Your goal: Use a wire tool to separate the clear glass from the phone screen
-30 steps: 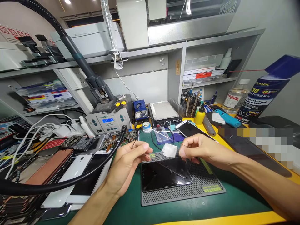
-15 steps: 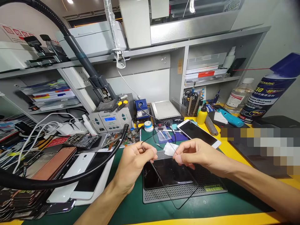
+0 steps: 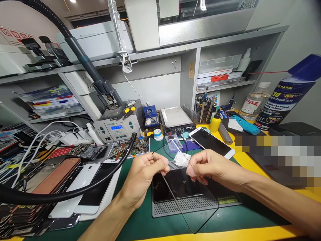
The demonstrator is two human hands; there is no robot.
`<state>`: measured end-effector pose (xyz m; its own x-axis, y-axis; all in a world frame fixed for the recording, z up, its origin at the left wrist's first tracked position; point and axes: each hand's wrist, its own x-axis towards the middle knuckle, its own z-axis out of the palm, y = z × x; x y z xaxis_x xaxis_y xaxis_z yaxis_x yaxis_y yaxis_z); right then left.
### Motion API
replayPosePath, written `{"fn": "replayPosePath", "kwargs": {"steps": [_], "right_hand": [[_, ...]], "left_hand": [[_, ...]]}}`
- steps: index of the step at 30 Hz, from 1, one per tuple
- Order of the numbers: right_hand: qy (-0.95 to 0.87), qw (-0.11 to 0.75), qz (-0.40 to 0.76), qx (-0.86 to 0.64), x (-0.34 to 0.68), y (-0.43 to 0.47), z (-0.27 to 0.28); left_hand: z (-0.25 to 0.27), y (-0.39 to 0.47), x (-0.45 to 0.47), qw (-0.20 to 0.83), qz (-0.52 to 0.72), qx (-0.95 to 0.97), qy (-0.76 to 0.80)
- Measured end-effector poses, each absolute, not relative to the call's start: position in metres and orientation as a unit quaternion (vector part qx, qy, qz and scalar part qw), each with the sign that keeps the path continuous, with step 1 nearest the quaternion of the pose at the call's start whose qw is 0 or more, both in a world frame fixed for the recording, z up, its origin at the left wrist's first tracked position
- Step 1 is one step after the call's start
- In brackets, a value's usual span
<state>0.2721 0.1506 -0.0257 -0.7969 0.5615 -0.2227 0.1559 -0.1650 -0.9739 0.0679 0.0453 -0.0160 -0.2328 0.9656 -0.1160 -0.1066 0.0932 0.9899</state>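
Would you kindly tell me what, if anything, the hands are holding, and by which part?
A thin black rectangular frame: the left hand pinches one long side, and the right hand the opposite long side.

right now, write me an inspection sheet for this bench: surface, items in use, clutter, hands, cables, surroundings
Surface: green mat on a yellow bench; grey pad on the mat
Items: thin black frame held up; black phone lies on the pad
Clutter: stacked phone parts at left; tissue by the pad's far edge; white phone beyond
Hands: fingers of left hand and right hand pinch the frame
Cables: white cables and black hose at left
Surroundings: shelves behind; spray can and bottle at right
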Motion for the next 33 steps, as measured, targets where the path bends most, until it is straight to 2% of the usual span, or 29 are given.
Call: {"fn": "replayPosePath", "kwargs": {"steps": [12,21,33], "right_hand": [[-0.607,0.142,0.725,-0.294,0.27,0.1493,-0.0217],[-0.618,0.161,0.704,-0.311,0.2664,0.1477,-0.0256],[-0.602,0.147,0.725,-0.3,0.2675,0.1462,-0.0241]], "left_hand": [[-0.0188,0.0467,0.0678,0.529,0.546,0.357,0.543],[-0.0215,0.0472,0.0707,0.484,0.543,0.373,0.576],[-0.0183,0.0482,0.0708,0.503,0.539,0.351,0.577]]}}
